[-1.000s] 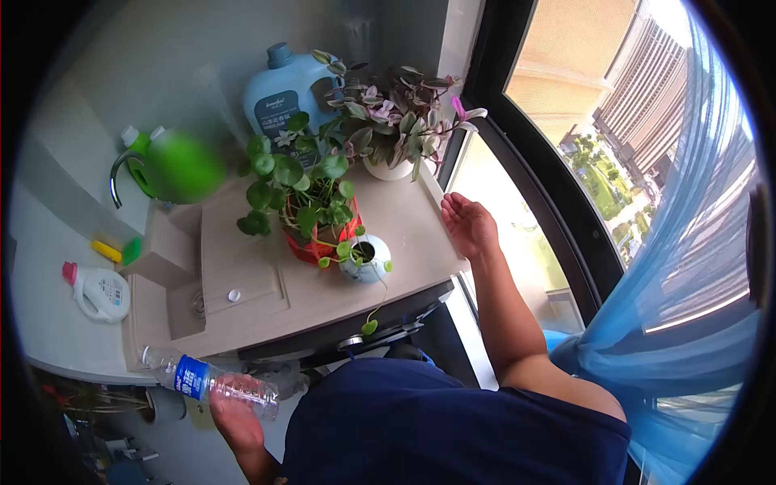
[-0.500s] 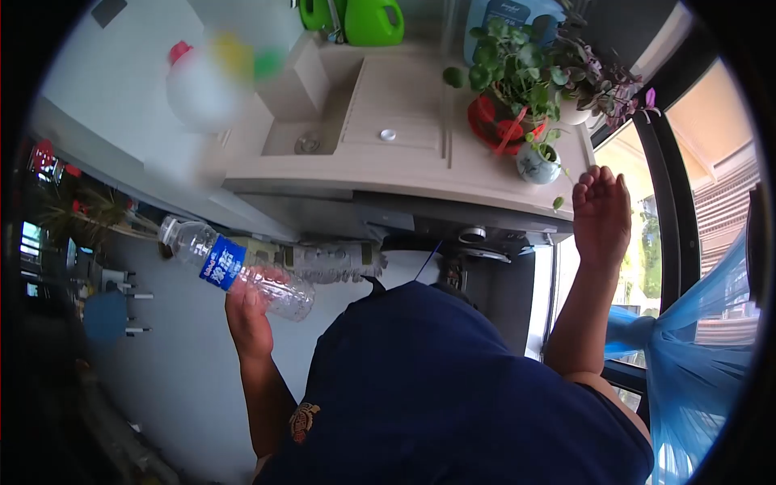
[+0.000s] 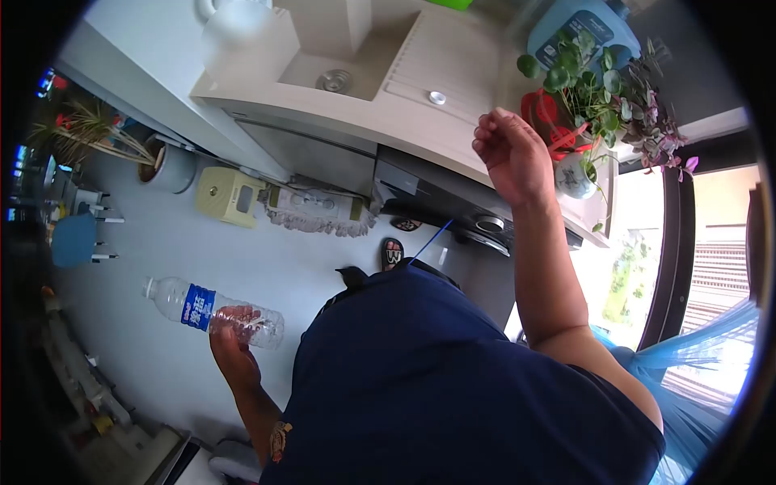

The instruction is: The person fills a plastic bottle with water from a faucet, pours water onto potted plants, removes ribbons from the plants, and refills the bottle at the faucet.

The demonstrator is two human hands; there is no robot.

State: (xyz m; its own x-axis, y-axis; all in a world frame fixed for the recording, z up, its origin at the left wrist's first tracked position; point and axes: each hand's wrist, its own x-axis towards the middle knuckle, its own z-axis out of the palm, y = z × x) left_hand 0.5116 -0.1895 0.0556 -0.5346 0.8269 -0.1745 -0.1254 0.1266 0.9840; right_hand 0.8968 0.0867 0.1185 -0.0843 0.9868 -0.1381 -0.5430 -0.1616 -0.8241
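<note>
On the left, my left hand [image 3: 233, 343] is wrapped round the lower half of a clear plastic bottle [image 3: 172, 299] with a blue label. The bottle lies nearly level, its neck pointing left, above the floor. My right hand [image 3: 517, 158] is raised over the front of the counter, its fingers loosely bent and nothing visible in them. A small white bottle cap [image 3: 437, 98] rests on the ridged drainboard [image 3: 428, 61], a little beyond and left of my right fingertips, apart from them.
A sink [image 3: 303, 71] is set in the counter, left of the drainboard. To the right stand a potted green plant [image 3: 578, 77], a small white pot [image 3: 575, 178] and a blue jug [image 3: 582, 28]. Below are a dark washing machine [image 3: 420, 190], a mop head [image 3: 315, 212] and a yellow box [image 3: 229, 196].
My right hand has moved left over the counter toward the cap, fingers more bent. My left hand has lowered with the bottle. The view has shifted, showing more floor.
</note>
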